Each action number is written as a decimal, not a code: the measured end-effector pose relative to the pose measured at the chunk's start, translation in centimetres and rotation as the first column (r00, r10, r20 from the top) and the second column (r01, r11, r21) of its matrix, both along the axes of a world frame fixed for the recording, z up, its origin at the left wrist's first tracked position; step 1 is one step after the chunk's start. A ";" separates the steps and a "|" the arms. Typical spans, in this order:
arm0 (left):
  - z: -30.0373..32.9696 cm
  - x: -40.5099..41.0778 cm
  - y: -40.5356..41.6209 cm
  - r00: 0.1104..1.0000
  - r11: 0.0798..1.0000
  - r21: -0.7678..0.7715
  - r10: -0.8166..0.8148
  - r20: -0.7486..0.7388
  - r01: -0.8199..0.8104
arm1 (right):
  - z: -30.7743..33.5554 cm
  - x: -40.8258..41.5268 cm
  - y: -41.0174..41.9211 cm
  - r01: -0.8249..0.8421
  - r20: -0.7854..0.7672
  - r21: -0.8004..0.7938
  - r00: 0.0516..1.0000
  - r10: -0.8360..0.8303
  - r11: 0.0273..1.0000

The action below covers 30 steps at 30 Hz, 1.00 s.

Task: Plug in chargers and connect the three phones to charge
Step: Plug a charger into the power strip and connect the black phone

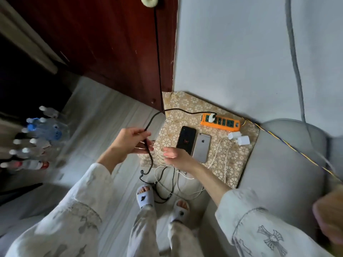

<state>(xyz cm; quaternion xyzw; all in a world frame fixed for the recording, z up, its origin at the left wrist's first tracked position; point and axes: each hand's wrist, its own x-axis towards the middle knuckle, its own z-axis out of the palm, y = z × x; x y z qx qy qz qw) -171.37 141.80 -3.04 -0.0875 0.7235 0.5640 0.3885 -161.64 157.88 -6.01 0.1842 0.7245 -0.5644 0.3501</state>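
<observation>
While bottles [35, 138] stand blurred on the floor at the far left, the person's left hand [130, 143] is raised above the pale floorboards, its thumb and fingers curled round a black cable [148, 145]. From that hand the cable rises, bends right across the corner of a patterned mat [233, 158] and ends at a white charger plug [211, 118] seated in the left end of an orange power strip [220, 123]. Below the hand it hangs down and loops into a tangle of black and white cables [167, 186] on the floor, just ahead of two feet in pale slippers [145, 196].

Just right of the left hand, the right hand [176, 154] hovers palm up over the mat's near left part, fingers relaxed and spread, holding nothing. Beside it lie two phones side by side and touching, both with their long axes running from the person toward the wall, tilted a little right: a black phone [186, 140], partly behind the right hand, and a silver phone [202, 147], back upward. A third phone cannot be made out.

The power strip lies beyond the phones, near the grey wall [241, 52], its long axis running left to right. Two white charger blocks [238, 138] rest on the mat right of the silver phone, with white cables [220, 154] trailing from them toward the person. A grey cushion [287, 164] lies right of the mat.
</observation>
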 end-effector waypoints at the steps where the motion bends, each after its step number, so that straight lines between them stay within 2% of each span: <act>1: 1.3 0.2 0.6 0.999 0.998 0.055 0.025 0.028 -0.027 | 0.7 0.4 -0.5 -0.043 -0.038 -0.039 0.998 0.041 0.998; 3: 3.6 0.7 1.6 0.995 0.987 0.144 0.058 0.082 -0.069 | 2.1 1.2 -1.2 -0.074 -0.137 -0.092 0.989 0.061 0.993; 6: 6.5 1.4 2.5 0.993 0.971 0.227 0.059 0.104 -0.081 | 3.8 2.2 -1.8 -0.070 -0.253 -0.039 0.966 0.058 0.997; 11: 9.0 2.0 2.0 0.988 0.938 0.313 0.134 0.074 -0.150 | 6.1 3.5 -0.8 0.122 -0.336 0.131 0.939 -0.072 0.984; 12: 9.1 2.2 1.7 0.987 0.932 0.324 0.150 0.061 -0.162 | 6.7 3.6 -0.5 0.168 -0.331 0.110 0.936 -0.123 0.980; 14: 8.8 3.1 1.0 0.989 0.942 0.304 0.149 0.011 -0.145 | 8.2 3.7 -0.2 0.299 -0.278 -0.074 0.910 -0.308 0.951; 16: 8.2 4.7 0.0 0.996 0.989 0.145 0.026 -0.081 -0.014 | 9.6 3.6 0.0 0.416 -0.209 -0.255 0.858 -0.470 0.873; 18: 7.4 6.7 -0.9 0.970 0.979 -0.037 -0.201 -0.135 0.198 | 11.0 3.3 0.2 0.477 -0.181 -0.339 0.813 -0.554 0.811; 20: 6.9 8.7 -1.4 0.915 0.922 -0.059 -0.386 -0.113 0.382 | 12.7 2.9 0.4 0.517 -0.131 -0.427 0.776 -0.616 0.742; 23: 7.0 10.6 -1.4 0.844 0.855 -0.070 -0.519 -0.137 0.514 | 15.0 1.8 0.9 0.557 -0.085 -0.535 0.712 -0.697 0.635; 26: 7.9 10.6 -1.1 0.867 0.914 -0.152 -0.406 -0.288 0.377 | 16.7 1.3 1.3 0.540 -0.087 -0.613 0.680 -0.728 0.577; 28: 9.2 10.0 -1.0 0.917 0.966 -0.101 -0.256 -0.307 0.236 | 17.0 1.4 1.3 0.538 -0.081 -0.628 0.674 -0.734 0.563; 30: 10.8 9.3 -1.2 0.942 0.989 -0.014 -0.144 -0.304 0.147 | 16.6 2.0 1.2 0.536 -0.101 -0.569 0.707 -0.699 0.624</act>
